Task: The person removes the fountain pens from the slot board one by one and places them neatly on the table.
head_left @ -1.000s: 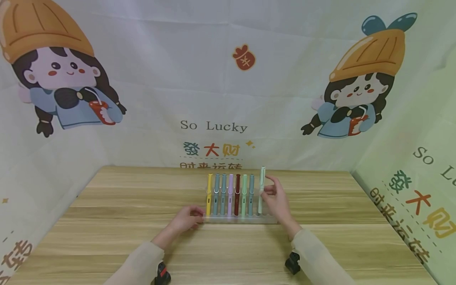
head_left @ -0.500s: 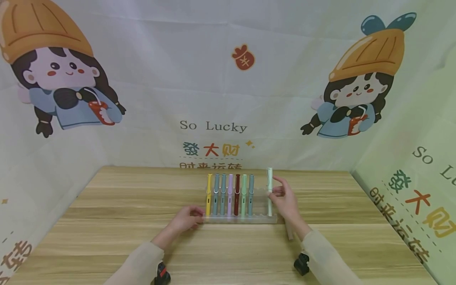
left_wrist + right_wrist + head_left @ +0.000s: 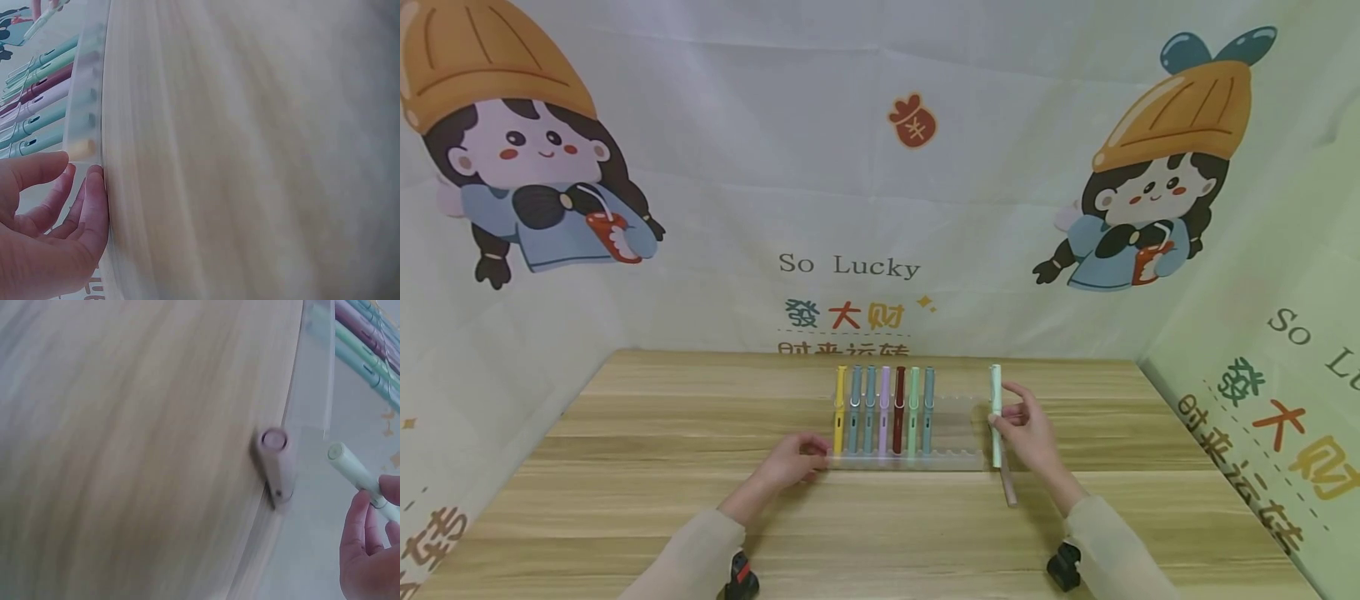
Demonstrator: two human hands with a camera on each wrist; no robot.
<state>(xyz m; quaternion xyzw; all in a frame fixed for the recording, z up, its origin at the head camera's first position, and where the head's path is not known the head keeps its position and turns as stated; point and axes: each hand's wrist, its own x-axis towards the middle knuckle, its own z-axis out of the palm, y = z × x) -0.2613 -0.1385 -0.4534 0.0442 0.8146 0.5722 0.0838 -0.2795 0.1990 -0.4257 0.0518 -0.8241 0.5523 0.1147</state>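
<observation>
A clear pen rack [image 3: 958, 461] stands mid-table with several coloured pens [image 3: 884, 408] upright in its left slots. My left hand [image 3: 801, 457] grips the rack's left end beside the yellow pen [image 3: 840, 410]; in the left wrist view its fingers [image 3: 94, 200] curl against the rack base [image 3: 84, 119]. My right hand [image 3: 1011, 414] pinches a pale mint pen [image 3: 996, 396] upright, just right of the rack and clear of it. The mint pen [image 3: 350, 465] also shows in the right wrist view. A pinkish-grey pen [image 3: 1007, 485] lies on the table under that hand.
The wooden table [image 3: 625, 467] is walled by a printed cartoon backdrop [image 3: 850, 208] at the back and sides. The rack's right slots [image 3: 955, 454] hold nothing. In the right wrist view the lying pen [image 3: 275, 459] sits near the rack's clear end [image 3: 315, 369].
My right hand lifted the mint pen out of the rack's right slots and carried it rightward, past the rack's end. The left hand and the other pens stayed put.
</observation>
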